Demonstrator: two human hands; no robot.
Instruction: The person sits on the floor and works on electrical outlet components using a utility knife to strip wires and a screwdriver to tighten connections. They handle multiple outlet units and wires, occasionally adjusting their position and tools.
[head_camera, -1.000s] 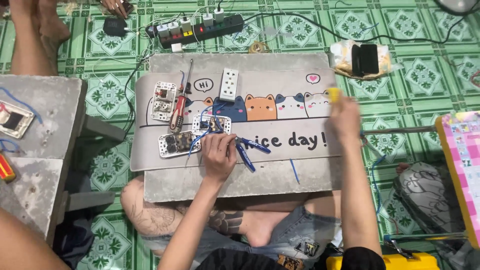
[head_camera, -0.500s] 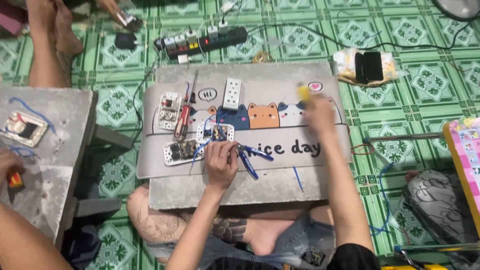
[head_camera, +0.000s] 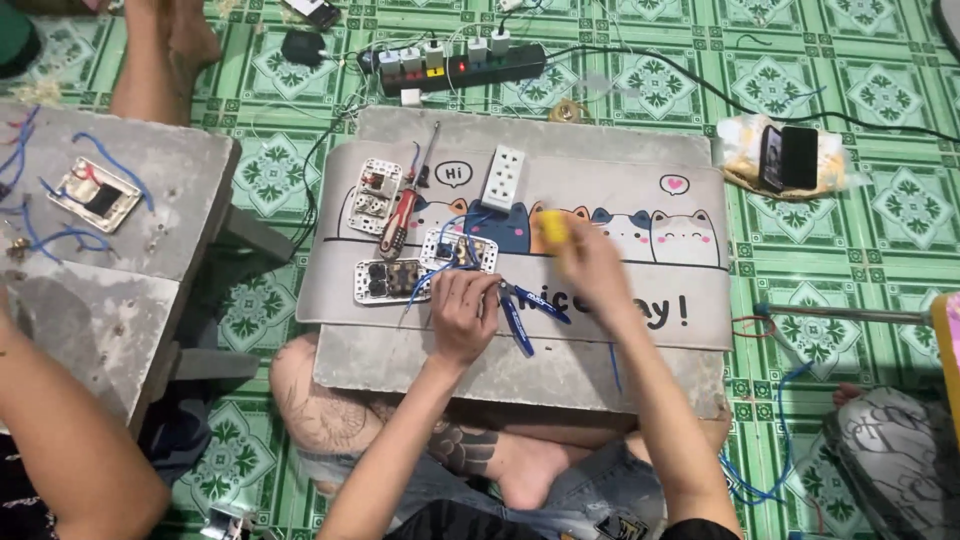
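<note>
Blue-handled pliers (head_camera: 520, 312) under left hand (head_camera: 465, 315) — right hand (head_camera: 590, 265) beside, blurred.

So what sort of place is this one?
Probably a home floor used as an informal electrical workspace: green patterned floor tiles, a power strip on the floor, and socket plates on a cartoon mat.

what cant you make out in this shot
Head view:
- Right hand: motion-blurred; the yellow thing it holds is unidentifiable.
- Left hand covers the blue-handled pliers' jaws.
- Socket plate: wiring too small.
- Neighbour's arm: cut off by the frame edge.
</note>
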